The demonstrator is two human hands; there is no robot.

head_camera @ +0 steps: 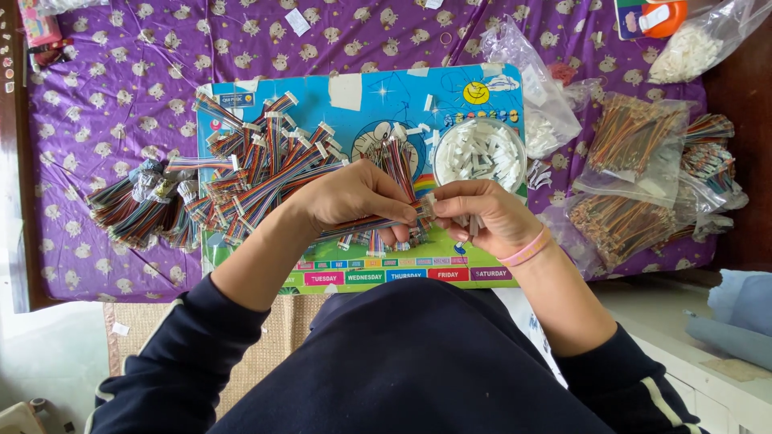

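Observation:
My left hand [354,197] is closed around a flat multicoloured ribbon cable [366,227] that runs across the board toward my right hand. My right hand [481,215] pinches a small white plastic connector [429,206] at the cable's end, fingertips of both hands nearly touching. Both hands hover over a colourful picture board [362,100]. A heap of finished ribbon cables with white connectors [261,165] lies left of my hands. A clear round bowl of white connectors [479,153] sits just above my right hand.
Bundled ribbon cables [133,210] lie at the left on the purple patterned cloth [112,88]. Clear bags of cables [635,173] pile up at the right, with bags of white connectors [691,48] at the far right top. The table's edge runs near my lap.

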